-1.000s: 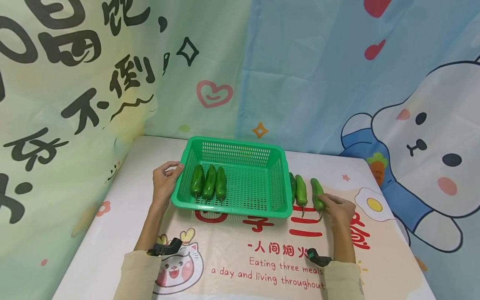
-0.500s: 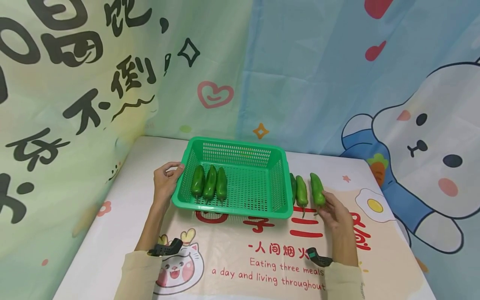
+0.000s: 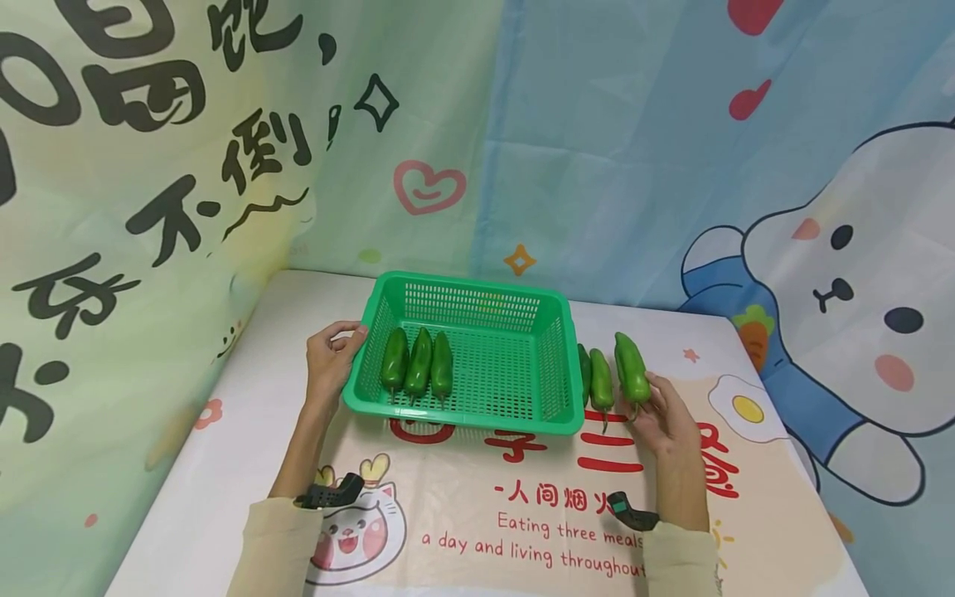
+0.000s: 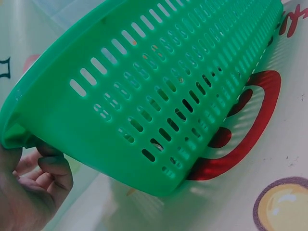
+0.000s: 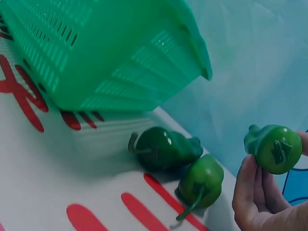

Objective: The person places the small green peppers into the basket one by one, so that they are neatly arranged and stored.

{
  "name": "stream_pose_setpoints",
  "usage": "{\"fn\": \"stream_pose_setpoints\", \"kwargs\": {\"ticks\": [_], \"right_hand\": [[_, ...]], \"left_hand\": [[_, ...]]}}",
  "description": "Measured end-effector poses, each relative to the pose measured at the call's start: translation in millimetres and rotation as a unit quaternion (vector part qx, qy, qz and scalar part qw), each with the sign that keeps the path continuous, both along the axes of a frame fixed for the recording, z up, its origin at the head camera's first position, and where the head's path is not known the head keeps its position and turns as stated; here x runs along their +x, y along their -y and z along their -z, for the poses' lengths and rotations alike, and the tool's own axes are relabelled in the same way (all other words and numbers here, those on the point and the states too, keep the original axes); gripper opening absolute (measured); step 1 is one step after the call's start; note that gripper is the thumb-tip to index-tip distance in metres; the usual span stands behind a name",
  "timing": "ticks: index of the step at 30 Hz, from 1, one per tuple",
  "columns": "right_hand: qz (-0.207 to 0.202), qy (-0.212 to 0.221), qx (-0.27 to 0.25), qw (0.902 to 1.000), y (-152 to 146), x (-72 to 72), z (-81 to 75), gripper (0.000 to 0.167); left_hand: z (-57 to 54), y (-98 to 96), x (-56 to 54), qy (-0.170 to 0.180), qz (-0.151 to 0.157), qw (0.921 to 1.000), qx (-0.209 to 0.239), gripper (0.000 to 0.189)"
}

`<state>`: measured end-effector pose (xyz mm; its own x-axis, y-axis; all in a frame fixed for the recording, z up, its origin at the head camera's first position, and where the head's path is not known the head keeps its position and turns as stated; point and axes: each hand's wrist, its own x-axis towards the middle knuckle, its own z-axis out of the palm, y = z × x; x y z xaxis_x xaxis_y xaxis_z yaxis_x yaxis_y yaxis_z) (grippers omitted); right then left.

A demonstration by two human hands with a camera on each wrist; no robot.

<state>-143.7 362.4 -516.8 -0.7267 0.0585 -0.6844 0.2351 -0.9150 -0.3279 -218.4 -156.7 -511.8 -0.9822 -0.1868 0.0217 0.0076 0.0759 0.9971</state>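
Observation:
A green plastic basket (image 3: 492,365) stands on the table, with three green peppers (image 3: 417,365) side by side in its left part. My left hand (image 3: 328,361) grips the basket's left rim; the left wrist view shows its fingers (image 4: 55,171) curled below the rim. To the right of the basket, my right hand (image 3: 666,419) holds a green pepper (image 3: 632,369) between thumb and fingers, lifted off the table. Two more green peppers lie between basket and right hand: a lighter one (image 3: 600,380) and a darker one (image 5: 166,148), partly hidden by the basket in the head view.
A printed cloth (image 3: 537,497) with red characters and cartoon figures covers the table. Behind the basket hangs a blue-green curtain (image 3: 597,166), and a pale printed one (image 3: 149,207) hangs along the left side.
My right hand has picked up the pepper from the table, raising it and turning so the fingers come from beneath. The left hand and the basket have stayed in place.

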Motion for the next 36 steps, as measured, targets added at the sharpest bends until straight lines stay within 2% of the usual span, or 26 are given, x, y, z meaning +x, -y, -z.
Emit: {"fn": "stream_pose_setpoints", "kwargs": {"ticks": [5,16,23,28,32,36], "right_hand": [[-0.011,-0.014,0.019,0.9997,4,-1.8,-9.6,0.070],[-0.012,-0.054,0.037,0.9978,24,-4.7,-44.1,0.075],[-0.004,-0.072,0.019,0.9972,39,-2.8,-63.0,0.072],[0.002,-0.085,0.007,0.9964,50,-1.1,-71.8,0.072],[-0.006,-0.094,0.013,0.9954,60,1.1,-77.1,0.067],[-0.019,-0.097,0.020,0.9949,70,2.2,-81.3,0.071]], "left_hand": [[0.9,-0.2,-0.6,0.002,0.001,1.0000,-0.001,0.033],[-1.9,0.1,1.2,0.004,0.002,1.0000,0.004,0.036],[-2.3,0.0,0.7,0.001,0.002,1.0000,0.003,0.036],[-4.1,0.0,1.9,0.005,0.006,1.0000,0.002,0.037],[-3.6,0.7,2.0,0.007,0.005,1.0000,0.002,0.037],[-3.3,0.6,2.5,0.007,0.004,1.0000,0.003,0.037]]}}
